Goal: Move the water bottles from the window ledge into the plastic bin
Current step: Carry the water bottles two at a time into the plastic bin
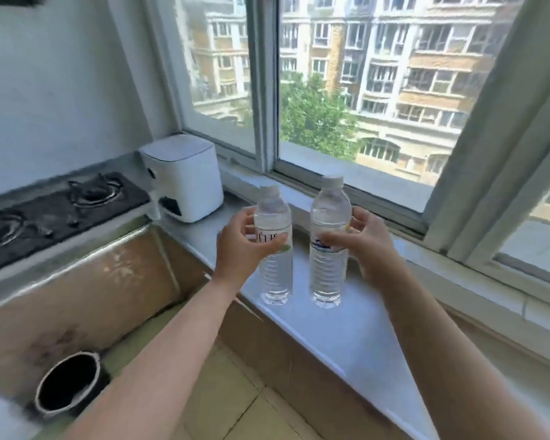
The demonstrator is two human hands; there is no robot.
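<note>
Two clear water bottles with white caps stand upright on the pale window ledge (346,331). The left bottle (275,274) has a white label with dark characters; my left hand (242,246) is wrapped around its middle. The right bottle (329,274) carries a label with a blue band; my right hand (369,249) grips it at the label from the right side. Both bottle bases appear to rest on the ledge. No plastic bin is in view.
A white boxy appliance (185,177) sits at the ledge's far left corner. Left of it lies a black gas stove (54,211) on a counter. A dark round pot (69,384) stands on the floor at lower left. The window (346,90) runs behind the ledge.
</note>
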